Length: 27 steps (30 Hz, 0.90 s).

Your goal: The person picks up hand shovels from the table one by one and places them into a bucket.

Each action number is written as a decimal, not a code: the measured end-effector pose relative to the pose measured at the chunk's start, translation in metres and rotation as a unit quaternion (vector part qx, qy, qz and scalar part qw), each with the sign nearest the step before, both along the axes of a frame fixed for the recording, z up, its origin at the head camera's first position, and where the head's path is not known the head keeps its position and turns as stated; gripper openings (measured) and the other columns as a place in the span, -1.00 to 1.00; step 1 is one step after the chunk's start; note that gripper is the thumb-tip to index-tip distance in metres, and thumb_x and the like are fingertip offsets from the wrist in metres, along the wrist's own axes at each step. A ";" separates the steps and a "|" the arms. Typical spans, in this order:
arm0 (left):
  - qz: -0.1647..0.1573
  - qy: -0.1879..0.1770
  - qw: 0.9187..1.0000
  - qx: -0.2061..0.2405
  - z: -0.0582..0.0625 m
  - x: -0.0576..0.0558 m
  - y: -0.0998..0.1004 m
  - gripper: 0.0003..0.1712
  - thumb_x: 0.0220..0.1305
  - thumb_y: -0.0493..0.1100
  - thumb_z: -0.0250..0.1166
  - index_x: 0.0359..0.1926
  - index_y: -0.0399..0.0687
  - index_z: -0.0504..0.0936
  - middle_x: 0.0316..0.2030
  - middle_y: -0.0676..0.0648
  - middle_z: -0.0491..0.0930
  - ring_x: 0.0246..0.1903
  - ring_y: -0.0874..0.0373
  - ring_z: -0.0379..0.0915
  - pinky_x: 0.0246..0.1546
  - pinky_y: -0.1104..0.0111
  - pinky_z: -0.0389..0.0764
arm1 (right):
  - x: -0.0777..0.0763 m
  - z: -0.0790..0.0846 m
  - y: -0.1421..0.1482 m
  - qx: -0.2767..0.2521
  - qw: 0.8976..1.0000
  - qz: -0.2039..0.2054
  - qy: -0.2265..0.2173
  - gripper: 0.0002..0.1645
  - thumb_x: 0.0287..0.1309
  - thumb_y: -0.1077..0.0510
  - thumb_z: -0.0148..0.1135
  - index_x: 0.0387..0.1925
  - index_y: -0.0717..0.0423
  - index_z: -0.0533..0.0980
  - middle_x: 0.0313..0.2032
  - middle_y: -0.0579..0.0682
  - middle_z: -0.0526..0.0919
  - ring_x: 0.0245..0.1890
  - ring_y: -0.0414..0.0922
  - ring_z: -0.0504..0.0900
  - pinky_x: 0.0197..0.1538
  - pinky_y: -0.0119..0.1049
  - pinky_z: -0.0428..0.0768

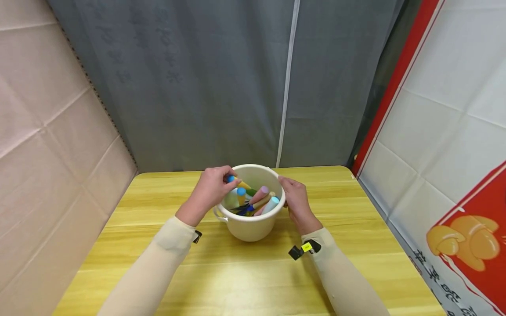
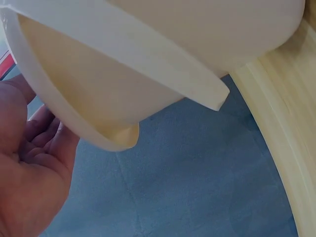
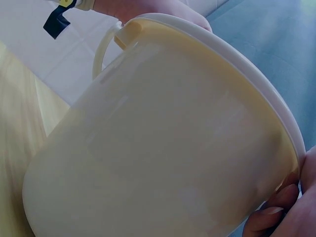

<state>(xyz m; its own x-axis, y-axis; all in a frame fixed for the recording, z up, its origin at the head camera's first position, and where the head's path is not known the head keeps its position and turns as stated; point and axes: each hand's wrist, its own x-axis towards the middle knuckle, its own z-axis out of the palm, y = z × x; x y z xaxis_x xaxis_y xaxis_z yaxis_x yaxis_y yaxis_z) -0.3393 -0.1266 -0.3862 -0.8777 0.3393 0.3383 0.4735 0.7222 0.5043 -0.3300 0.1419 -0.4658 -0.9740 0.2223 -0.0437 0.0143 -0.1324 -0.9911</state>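
A cream plastic bucket point(image 1: 250, 228) stands on the table, holding several pen-like things. My right hand point(image 1: 296, 199) grips its right rim, with curled fingertips against the outer wall point(image 3: 163, 128) in the right wrist view. Over the left rim, my left hand point(image 1: 213, 186) pinches a blue-ended marker point(image 1: 231, 178) between thumb and fingers; the hand hides part of it. Inside lie another blue-capped yellow marker point(image 1: 241, 196), a mauve-capped one point(image 1: 259, 194) and a light-blue-capped one point(image 1: 271, 204). Dark and blue pieces lie lower among them. The left wrist view shows the bucket's side handle point(image 2: 74, 113) beside the palm.
The light wooden table point(image 1: 158, 245) extends around the bucket. A grey curtain point(image 1: 197, 87) hangs behind its far edge. Pale sheeting point(image 1: 43, 145) stands at the left, and a white and red printed sheet point(image 1: 442, 109) at the right.
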 end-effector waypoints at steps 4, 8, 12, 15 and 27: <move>-0.011 -0.019 1.000 -0.021 -0.002 -0.002 0.001 -0.81 0.49 -0.03 0.52 -0.08 -0.02 0.79 -0.28 0.03 0.74 -0.28 0.07 0.58 -0.20 0.22 0.70 | -0.001 0.000 0.001 0.002 1.000 0.004 -0.006 -0.49 0.57 -0.12 0.36 0.06 0.29 0.77 -0.37 -0.01 0.78 -0.64 -0.27 0.50 -0.54 -0.42 0.35; -0.020 -0.033 0.999 -0.030 -0.002 -0.004 0.001 -0.84 0.50 -0.06 0.52 -0.08 -0.02 0.78 -0.27 0.02 0.74 -0.27 0.07 0.60 -0.17 0.21 0.71 | -0.001 0.000 0.001 0.002 1.000 0.004 -0.007 -0.48 0.57 -0.13 0.35 0.06 0.29 0.76 -0.37 -0.02 0.78 -0.63 -0.27 0.50 -0.54 -0.41 0.35; -0.042 -0.045 0.997 -0.044 -0.004 -0.005 -0.002 -0.85 0.50 -0.09 0.51 -0.06 -0.03 0.78 -0.22 0.00 0.77 -0.22 0.07 0.64 -0.10 0.16 0.75 | 0.000 -0.001 0.000 0.001 1.000 0.004 -0.005 -0.49 0.59 -0.13 0.33 0.05 0.29 0.77 -0.37 0.00 0.78 -0.63 -0.26 0.52 -0.54 -0.41 0.36; -0.066 -0.043 0.994 -0.075 -0.007 -0.007 -0.003 -0.85 0.49 -0.10 0.52 -0.03 -0.04 0.79 -0.18 0.00 0.78 -0.18 0.07 0.66 -0.01 0.13 0.74 | 0.001 -0.001 0.000 0.002 1.000 0.002 -0.002 -0.51 0.59 -0.11 0.32 0.03 0.28 0.78 -0.37 0.01 0.78 -0.63 -0.25 0.52 -0.54 -0.42 0.37; -0.095 0.013 0.983 -0.154 -0.006 -0.010 -0.005 -0.86 0.47 -0.08 0.54 -0.05 0.02 0.82 -0.14 0.03 0.81 -0.12 0.00 0.70 0.09 0.05 0.72 | 0.000 -0.001 -0.001 0.005 1.000 0.003 -0.003 -0.49 0.59 -0.13 0.33 0.02 0.29 0.77 -0.38 0.01 0.77 -0.64 -0.25 0.50 -0.52 -0.41 0.37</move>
